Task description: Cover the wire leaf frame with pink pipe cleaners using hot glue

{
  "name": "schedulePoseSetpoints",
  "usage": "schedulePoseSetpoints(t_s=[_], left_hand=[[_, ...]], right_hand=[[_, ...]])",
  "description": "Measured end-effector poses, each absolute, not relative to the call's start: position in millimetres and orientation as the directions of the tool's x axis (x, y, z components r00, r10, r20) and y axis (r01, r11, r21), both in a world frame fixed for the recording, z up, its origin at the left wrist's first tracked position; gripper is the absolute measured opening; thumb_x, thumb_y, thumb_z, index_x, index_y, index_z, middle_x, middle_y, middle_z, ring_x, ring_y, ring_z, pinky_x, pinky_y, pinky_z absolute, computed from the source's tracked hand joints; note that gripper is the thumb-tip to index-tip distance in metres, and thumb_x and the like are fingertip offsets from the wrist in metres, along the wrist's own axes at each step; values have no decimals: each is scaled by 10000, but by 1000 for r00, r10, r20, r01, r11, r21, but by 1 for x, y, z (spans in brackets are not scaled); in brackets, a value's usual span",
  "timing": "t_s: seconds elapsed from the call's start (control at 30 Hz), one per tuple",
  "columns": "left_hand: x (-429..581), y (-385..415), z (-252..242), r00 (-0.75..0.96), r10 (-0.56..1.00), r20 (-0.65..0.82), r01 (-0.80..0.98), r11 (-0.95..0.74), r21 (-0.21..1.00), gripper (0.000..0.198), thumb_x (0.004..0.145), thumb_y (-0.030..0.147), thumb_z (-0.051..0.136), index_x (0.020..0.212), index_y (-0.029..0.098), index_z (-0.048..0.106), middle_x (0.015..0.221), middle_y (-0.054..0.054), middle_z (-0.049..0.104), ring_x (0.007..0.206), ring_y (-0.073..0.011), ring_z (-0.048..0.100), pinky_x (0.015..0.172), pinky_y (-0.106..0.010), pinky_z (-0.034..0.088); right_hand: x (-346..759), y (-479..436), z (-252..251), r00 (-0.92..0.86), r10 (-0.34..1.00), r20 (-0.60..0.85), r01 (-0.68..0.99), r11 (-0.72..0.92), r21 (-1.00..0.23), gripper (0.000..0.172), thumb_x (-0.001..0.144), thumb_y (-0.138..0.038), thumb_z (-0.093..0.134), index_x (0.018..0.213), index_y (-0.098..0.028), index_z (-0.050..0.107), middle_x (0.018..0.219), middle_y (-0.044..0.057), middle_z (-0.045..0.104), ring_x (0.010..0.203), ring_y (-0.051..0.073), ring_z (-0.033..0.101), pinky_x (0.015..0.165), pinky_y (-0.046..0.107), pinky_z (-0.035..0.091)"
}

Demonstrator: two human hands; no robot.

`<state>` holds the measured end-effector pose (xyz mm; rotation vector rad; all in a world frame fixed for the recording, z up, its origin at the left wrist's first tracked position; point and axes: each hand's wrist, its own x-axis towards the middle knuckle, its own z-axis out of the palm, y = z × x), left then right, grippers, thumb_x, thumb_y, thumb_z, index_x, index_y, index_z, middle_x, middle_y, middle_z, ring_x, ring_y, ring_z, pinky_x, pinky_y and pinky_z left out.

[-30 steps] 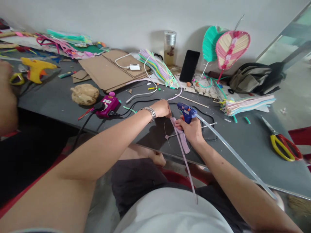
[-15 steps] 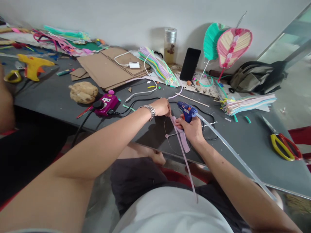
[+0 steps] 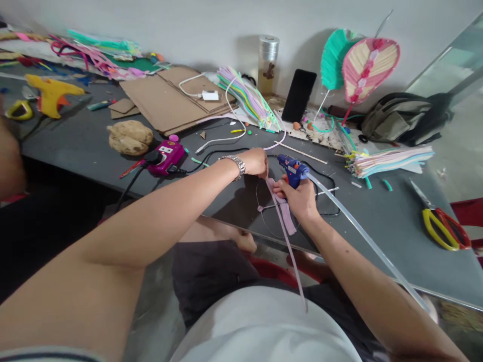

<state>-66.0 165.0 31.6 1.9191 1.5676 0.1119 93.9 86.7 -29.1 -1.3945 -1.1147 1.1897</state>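
My left hand (image 3: 256,162), with a metal watch at the wrist, has its fingers pinched at the top end of a long lilac pipe cleaner (image 3: 289,244). That pipe cleaner hangs past the table edge toward my lap. My right hand (image 3: 302,201) is wrapped round a blue hot glue gun (image 3: 292,168), its nozzle pointing left toward my left hand. A long clear glue stick (image 3: 362,236) runs out of the gun's back. Below both hands lies a thin wire loop (image 3: 259,221), partly covered by a lilac strip of pipe cleaners (image 3: 287,221); my right fingers touch or overlap its upper part.
A purple power socket (image 3: 168,157) and a brown lumpy root (image 3: 130,137) are on the left. Behind are cardboard sheets (image 3: 162,108), pipe cleaners (image 3: 249,98), a bottle (image 3: 267,65) and a phone (image 3: 299,95). Scissors (image 3: 441,226) lie right. Another person's arm (image 3: 9,161) shows at left.
The view has shifted slightly. My left fingers stay pinched near the top of the lilac pipe cleaner, and my right hand keeps the glue gun in about the same place.
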Motion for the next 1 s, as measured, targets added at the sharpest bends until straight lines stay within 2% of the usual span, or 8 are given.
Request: schedulePoseSetpoints(t_s=[0.07,0.23,0.37,0.47,0.67,0.83,1.0], left_hand=[[-66,163,36,319,871,-374,878,-123,463,131,621,75,721,682,167,791,735,-75,777,747,-207,708,704,-234,507],[-67,160,35,361,872,-330,889,-216,403,173,714,125,718,848,156,824,885,-107,804,846,-231,720,721,-245,497],[-72,158,26,411,871,-268,876,-296,382,156,736,108,697,824,161,815,838,-88,800,789,-198,710,682,-232,471],[-76,158,24,404,882,-240,860,-278,427,143,735,135,714,834,163,813,848,-74,803,784,-182,703,668,-220,461],[-71,160,26,326,905,-273,861,-165,480,83,715,150,720,768,150,784,756,-57,770,726,-174,685,614,-222,444],[-68,164,25,331,895,-299,865,-162,474,55,702,134,748,742,156,779,771,-68,772,714,-175,670,633,-227,450],[-68,162,30,349,883,-315,874,-185,449,104,721,148,733,793,164,807,790,-67,780,726,-174,666,657,-221,462]], right_hand=[[94,86,-29,107,988,-114,50,-120,-991,265,739,-312,820,881,-173,644,722,30,760,633,207,761,585,306,654],[93,86,-28,106,989,-105,53,-111,-992,230,755,-283,803,875,-173,642,700,21,753,617,196,757,576,287,649],[93,85,-28,111,988,-111,45,-117,-992,206,763,-257,788,879,-177,638,684,17,753,606,196,757,565,282,646],[93,85,-28,112,987,-111,50,-117,-992,191,773,-244,776,889,-174,641,698,23,763,618,198,761,573,285,650],[93,85,-26,113,987,-116,41,-121,-992,159,786,-233,761,872,-176,640,691,27,762,608,196,756,574,288,650],[93,85,-25,108,988,-113,47,-118,-992,195,774,-258,781,878,-178,637,707,22,764,618,195,761,578,289,652],[92,84,-24,113,986,-121,40,-126,-991,166,777,-228,764,871,-175,638,710,25,762,612,192,759,561,277,644]])
